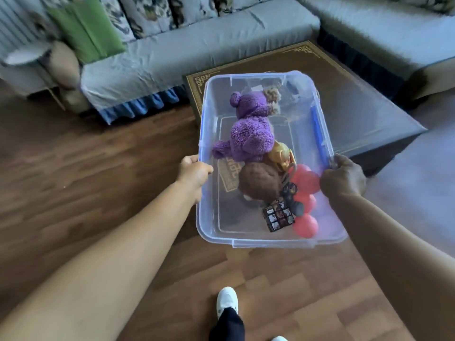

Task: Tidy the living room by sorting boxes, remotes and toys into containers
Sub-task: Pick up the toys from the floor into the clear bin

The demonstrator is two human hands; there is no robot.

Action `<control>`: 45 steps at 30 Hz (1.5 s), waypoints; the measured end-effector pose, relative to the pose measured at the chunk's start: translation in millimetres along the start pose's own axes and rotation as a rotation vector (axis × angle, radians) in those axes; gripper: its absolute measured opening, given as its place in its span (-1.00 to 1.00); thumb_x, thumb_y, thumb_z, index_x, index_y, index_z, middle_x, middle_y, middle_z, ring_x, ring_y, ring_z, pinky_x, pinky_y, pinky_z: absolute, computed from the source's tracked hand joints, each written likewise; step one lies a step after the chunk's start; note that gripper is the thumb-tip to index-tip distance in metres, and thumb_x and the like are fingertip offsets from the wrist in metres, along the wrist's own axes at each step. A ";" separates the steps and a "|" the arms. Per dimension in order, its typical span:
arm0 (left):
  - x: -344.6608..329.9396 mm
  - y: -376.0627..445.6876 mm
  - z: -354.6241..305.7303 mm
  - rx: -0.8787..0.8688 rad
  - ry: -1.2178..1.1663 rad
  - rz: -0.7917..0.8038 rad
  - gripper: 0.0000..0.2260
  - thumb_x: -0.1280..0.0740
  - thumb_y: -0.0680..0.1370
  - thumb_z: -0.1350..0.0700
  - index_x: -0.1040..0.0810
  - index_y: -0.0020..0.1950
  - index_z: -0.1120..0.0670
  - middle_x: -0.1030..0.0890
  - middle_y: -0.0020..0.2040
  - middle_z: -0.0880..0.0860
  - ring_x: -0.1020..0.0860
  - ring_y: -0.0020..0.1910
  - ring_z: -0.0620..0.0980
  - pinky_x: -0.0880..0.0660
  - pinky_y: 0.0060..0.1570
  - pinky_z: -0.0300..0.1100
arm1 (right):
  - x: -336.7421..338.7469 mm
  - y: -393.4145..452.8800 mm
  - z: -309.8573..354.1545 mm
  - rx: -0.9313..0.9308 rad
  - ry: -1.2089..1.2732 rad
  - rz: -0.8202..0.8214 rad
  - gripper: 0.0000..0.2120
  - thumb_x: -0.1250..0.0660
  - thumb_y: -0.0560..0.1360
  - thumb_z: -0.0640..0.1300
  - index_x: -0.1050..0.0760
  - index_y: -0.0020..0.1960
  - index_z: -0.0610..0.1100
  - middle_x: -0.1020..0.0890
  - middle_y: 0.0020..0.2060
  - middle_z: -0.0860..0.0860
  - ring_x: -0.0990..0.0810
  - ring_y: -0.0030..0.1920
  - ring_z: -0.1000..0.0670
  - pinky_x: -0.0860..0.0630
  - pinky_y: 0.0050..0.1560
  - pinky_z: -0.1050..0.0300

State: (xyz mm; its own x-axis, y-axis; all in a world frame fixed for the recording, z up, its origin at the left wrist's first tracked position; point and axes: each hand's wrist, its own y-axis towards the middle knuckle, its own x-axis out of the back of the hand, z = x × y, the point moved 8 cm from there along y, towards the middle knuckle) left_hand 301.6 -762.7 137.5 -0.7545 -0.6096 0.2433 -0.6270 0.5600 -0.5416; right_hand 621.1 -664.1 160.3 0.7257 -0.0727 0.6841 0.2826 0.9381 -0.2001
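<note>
clear plastic bin (211, 225) of toys, my left hand (194, 172) and right hand (343, 177) clamped on its rims; next, set it down level.

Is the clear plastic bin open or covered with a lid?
Open. The clear bin has no lid; the purple teddy and red balls inside show directly past its rim.

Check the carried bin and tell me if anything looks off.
The clear bin tilts; toys crowd its right side: purple bear, brown plush, red balls. Both hands, left and right, hold the rim. Nothing spilled.
</note>
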 end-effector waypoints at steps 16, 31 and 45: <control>-6.2 119.1 4.5 0.189 -0.077 -0.165 -0.57 -0.28 0.53 0.34 -0.43 0.38 0.11 -0.51 -0.01 0.13 -0.46 -0.17 0.06 -0.36 0.01 -0.04 | -124.8 111.9 70.8 0.099 -0.133 0.174 -0.78 -0.15 0.48 -0.29 -0.53 -0.06 -0.09 -0.45 -0.34 -0.03 -0.46 -0.17 -0.16 -0.30 -0.18 0.16; -92.3 228.6 -16.1 0.380 -0.047 -0.316 -0.56 -0.26 0.65 0.21 -0.35 0.54 0.09 -0.42 0.49 0.08 -0.38 0.47 0.09 -0.28 0.41 0.05 | -240.5 271.8 69.5 0.061 -0.174 0.409 -0.83 -0.14 0.50 -0.24 -0.41 -0.21 -0.05 -0.45 -0.41 0.03 -0.43 -0.25 -0.13 -0.26 -0.32 0.17; -126.8 325.4 16.5 0.420 -0.028 -0.405 -0.58 -0.17 0.67 0.20 -0.41 0.52 0.00 -0.55 0.31 0.00 -0.46 0.08 0.01 -0.41 0.10 -0.09 | -323.3 341.9 68.2 0.081 -0.133 0.458 -0.64 -0.10 0.44 -0.29 -0.46 0.00 0.12 -0.52 -0.21 0.05 -0.43 -0.20 -0.06 -0.27 -0.17 0.20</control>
State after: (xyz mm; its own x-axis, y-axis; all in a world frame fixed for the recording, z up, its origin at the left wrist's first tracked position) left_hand 196.5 -512.5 -82.9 -0.4618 -0.7464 0.4792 -0.7297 0.0126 -0.6837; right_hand 440.3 -296.7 -81.5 0.6759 0.3931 0.6235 -0.1008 0.8873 -0.4501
